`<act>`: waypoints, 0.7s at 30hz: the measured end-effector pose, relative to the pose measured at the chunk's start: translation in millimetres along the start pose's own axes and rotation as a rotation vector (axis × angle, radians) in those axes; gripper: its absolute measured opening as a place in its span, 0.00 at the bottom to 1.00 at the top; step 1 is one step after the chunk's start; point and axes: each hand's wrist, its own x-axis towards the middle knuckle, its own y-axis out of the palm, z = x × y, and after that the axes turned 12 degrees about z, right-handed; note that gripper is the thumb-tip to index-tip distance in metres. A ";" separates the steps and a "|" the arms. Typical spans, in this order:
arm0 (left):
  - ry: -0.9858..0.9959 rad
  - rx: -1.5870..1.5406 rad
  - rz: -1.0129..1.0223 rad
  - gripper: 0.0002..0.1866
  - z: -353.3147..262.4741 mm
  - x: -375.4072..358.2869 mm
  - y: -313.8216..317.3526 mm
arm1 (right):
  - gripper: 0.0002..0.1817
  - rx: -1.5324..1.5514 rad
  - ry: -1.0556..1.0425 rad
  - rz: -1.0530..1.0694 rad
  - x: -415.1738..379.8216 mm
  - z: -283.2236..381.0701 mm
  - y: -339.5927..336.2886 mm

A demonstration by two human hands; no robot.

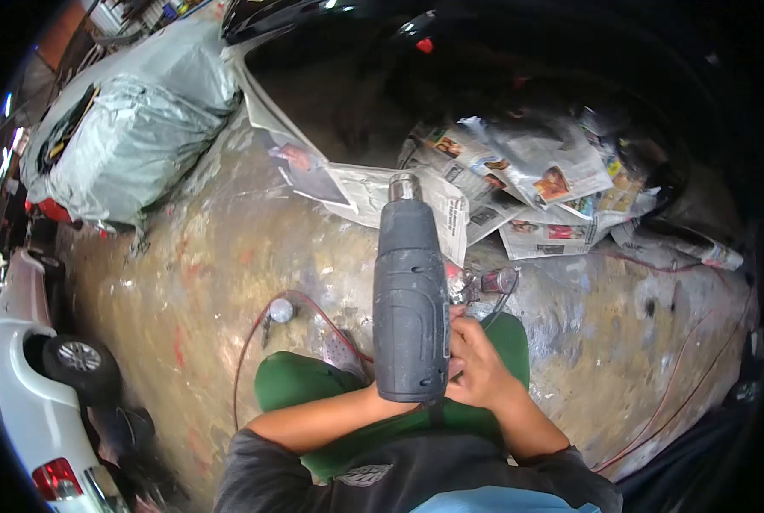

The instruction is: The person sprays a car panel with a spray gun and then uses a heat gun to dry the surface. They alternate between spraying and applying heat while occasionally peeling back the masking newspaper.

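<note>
A dark grey heat gun point(410, 299) is held up in front of me, its metal nozzle point(404, 186) pointing away. My left forearm runs in from the left, and my left hand point(390, 398) disappears under the body of the gun; its fingers and the gun's handle are hidden. At the right side of the tool my right hand point(484, 368) is closed, its fingers bent against the gun and partly covered by it. Beyond the nozzle, sheets of newspaper point(553, 171) cover the lower part of a glossy black car panel point(339, 85).
A red hose point(309, 303) curls over the stained floor point(185, 291) by my left knee. A small cup-like container point(497, 280) stands past my right knee. On the left are a sheet-covered vehicle point(151, 120) and a white vehicle point(31, 376). More hose point(655, 410) lies right.
</note>
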 end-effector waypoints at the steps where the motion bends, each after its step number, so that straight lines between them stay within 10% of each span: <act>1: -0.024 0.026 -0.029 0.34 -1.0 -8.4 -5.7 | 0.30 -0.003 -0.032 0.049 11.3 -0.3 -16.0; 7: -0.128 -0.493 -0.202 0.30 -32.9 -40.7 -43.0 | 0.22 0.438 0.715 -0.161 -11.1 -146.2 -24.1; 12: -0.098 -0.437 -0.307 0.36 -94.6 -36.8 -72.3 | 0.24 0.480 0.941 0.645 -63.6 -241.3 2.3; 16: 0.085 -0.174 -0.286 0.41 -85.5 -57.4 -102.1 | 0.25 0.714 1.115 0.828 -129.5 -296.4 33.7; 21: -0.185 0.010 -0.604 0.32 -85.0 -52.0 -104.3 | 0.18 0.836 1.185 0.308 -199.6 -339.8 83.0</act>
